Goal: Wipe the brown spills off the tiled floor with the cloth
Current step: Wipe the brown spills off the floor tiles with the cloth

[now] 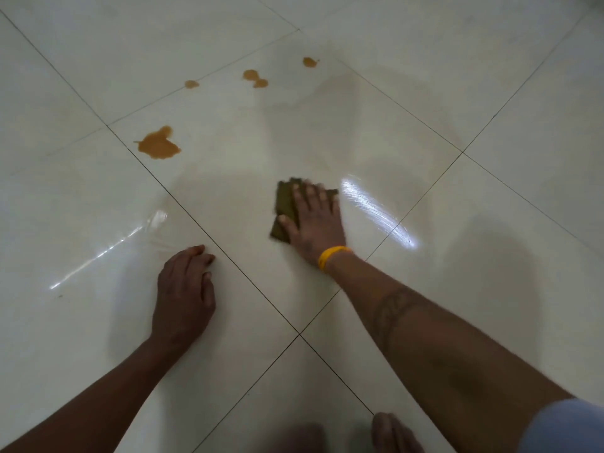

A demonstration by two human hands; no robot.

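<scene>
My right hand, with a yellow band at the wrist, presses flat with straight fingers on a folded olive-brown cloth on the white tiled floor. My left hand rests on the floor to the near left, fingers bent down against the tile, holding nothing. A large brown spill lies to the far left of the cloth. Smaller brown spills lie farther away: one on a grout line, a double blot and one at the back.
Dark grout lines cross the glossy tiles diagonally. Wet, shiny streaks show to the right of the cloth and beside my left hand. My bare foot is at the bottom edge.
</scene>
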